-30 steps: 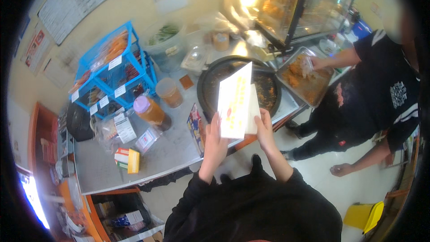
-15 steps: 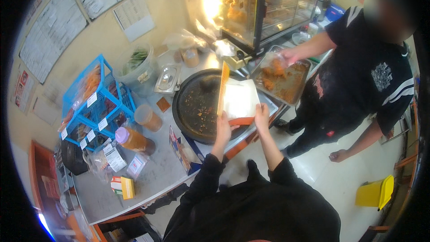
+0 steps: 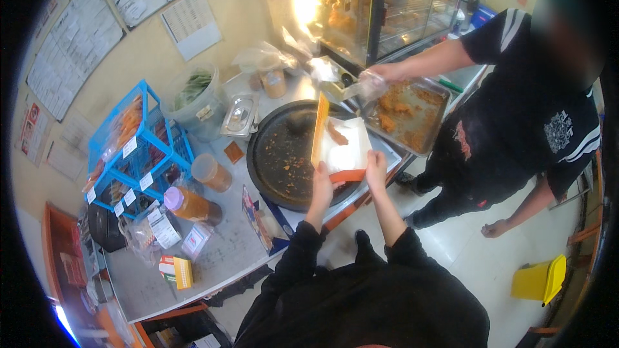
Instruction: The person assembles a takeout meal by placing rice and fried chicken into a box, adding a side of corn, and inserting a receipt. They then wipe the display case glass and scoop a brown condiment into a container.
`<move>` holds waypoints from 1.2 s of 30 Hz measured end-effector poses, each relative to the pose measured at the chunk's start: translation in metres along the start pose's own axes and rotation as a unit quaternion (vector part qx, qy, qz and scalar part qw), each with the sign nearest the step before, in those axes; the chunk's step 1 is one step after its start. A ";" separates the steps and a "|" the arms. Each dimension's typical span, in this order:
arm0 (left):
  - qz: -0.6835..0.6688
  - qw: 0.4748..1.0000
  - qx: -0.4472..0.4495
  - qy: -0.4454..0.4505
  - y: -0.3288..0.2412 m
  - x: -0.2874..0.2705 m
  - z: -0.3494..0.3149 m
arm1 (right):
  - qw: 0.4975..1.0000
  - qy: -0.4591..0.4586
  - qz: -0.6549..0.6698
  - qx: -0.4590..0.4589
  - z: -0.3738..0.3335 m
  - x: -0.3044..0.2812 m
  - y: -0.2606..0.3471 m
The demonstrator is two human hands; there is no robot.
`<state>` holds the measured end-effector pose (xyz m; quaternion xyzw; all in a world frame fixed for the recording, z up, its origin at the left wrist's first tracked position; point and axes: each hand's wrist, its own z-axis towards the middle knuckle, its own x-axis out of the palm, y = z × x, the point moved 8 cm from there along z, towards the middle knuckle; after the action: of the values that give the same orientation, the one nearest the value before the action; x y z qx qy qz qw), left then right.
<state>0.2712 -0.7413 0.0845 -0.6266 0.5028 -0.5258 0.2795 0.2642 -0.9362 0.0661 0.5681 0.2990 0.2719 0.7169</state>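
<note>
Between both hands I hold an open takeaway box [image 3: 349, 174], orange outside and white inside, its lid raised on the left. My left hand [image 3: 323, 187] grips the near left corner, and my right hand [image 3: 376, 171] the near right one. A brown fried piece of food [image 3: 336, 133] lies inside on a white lining or mound that I cannot make out clearly. Below the box sits a wide black round pan [image 3: 277, 161] with crumbs in it. Just beyond the box, a co-worker's hand in a clear plastic glove [image 3: 372, 84] hovers by a metal tray [image 3: 422, 145] of fried pieces.
At the left stand a blue basket rack [image 3: 146, 148], a sauce bottle with a lilac cap [image 3: 193, 206] and a round tub [image 3: 211, 172]. A glass display cabinet [image 3: 412, 13] is at the back. The co-worker [image 3: 516, 116] stands close on the right, near a yellow bin [image 3: 540, 279].
A fried piece now lies in the box, where none showed before. The co-worker's gloved hand has moved left from over the tray toward the box's far side. My hands stay nearly still.
</note>
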 end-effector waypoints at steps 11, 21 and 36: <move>-0.012 1.000 0.022 -0.011 0.001 -0.005 0.002 | 0.998 -0.001 0.051 0.021 -0.002 0.004 -0.002; -0.005 0.999 0.041 -0.004 0.012 -0.014 0.005 | 0.998 0.013 0.061 0.018 -0.002 0.008 -0.010; -0.009 1.000 0.022 -0.012 0.018 -0.017 0.010 | 0.997 0.020 0.074 0.015 -0.006 0.006 0.002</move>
<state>0.2753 -0.7331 0.0591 -0.6309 0.4818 -0.5318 0.2949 0.2642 -0.9275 0.0662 0.5938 0.2748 0.3312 0.6798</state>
